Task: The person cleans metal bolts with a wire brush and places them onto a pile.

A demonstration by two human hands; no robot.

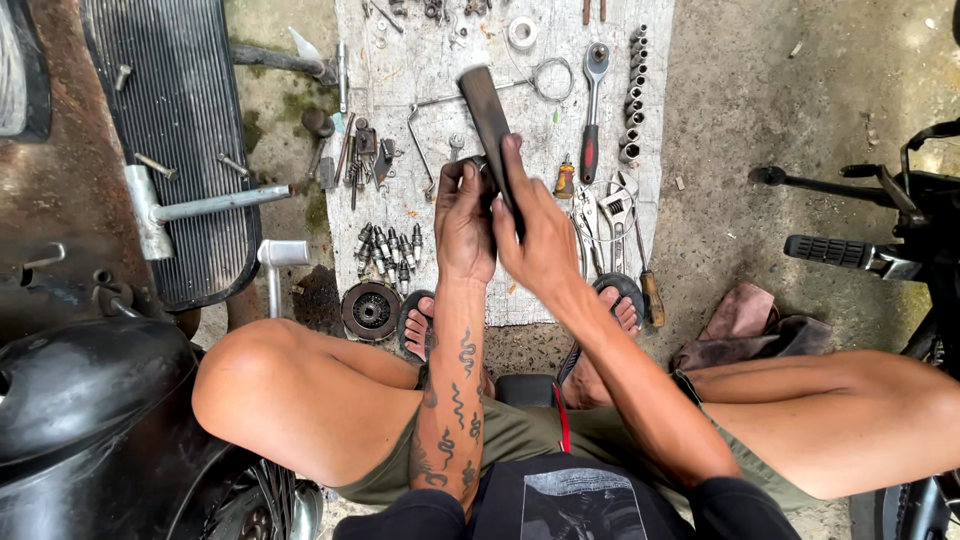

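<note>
Both hands meet above the white cloth (430, 60), which serves as the landmark here. The right hand (540, 240) has its fingers clamped on one long dark flat bar (487, 120), which slants up and away over the middle of the cloth. The left hand (463, 225) curls its fingers around a small part at the bar's lower end; what that part is cannot be told.

On the cloth lie one ratchet wrench (592, 100) with a red-and-black grip, right of the bar, and one row of about nine sockets (633, 95) along the cloth's right edge. A cluster of roughly seven spark plugs (388, 250) sits at the cloth's lower left, with one round dark disc (371, 310) just below them. One roll of white tape (522, 32) rests near the cloth's top.

The cloth lies on rough concrete ground (740, 90). Left of it stands one ribbed black panel (185, 120); right of it, a motorcycle footpeg (830, 250).
</note>
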